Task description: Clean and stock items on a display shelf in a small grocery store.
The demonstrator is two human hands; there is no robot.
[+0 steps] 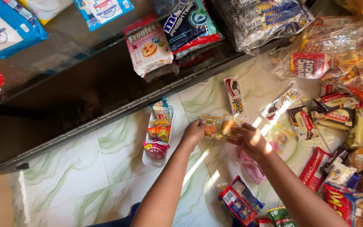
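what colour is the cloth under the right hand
Pink cloth, under the right hand, clearest in the head view.

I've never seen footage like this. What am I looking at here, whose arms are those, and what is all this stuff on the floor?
There is no machine here. One camera sits on a person's head and looks down, so the two bare arms coming up from the bottom edge are that person's own. The left hand and the right hand hold a clear strip of snack packets between them, one at each end. Below is a pale tiled floor with green veining. Beside the left hand lies a white tray with small packets in it. A pink cloth lies under the right wrist. Many biscuit and snack packs are scattered on the right. At the top is a dark glass counter with more packs on it.
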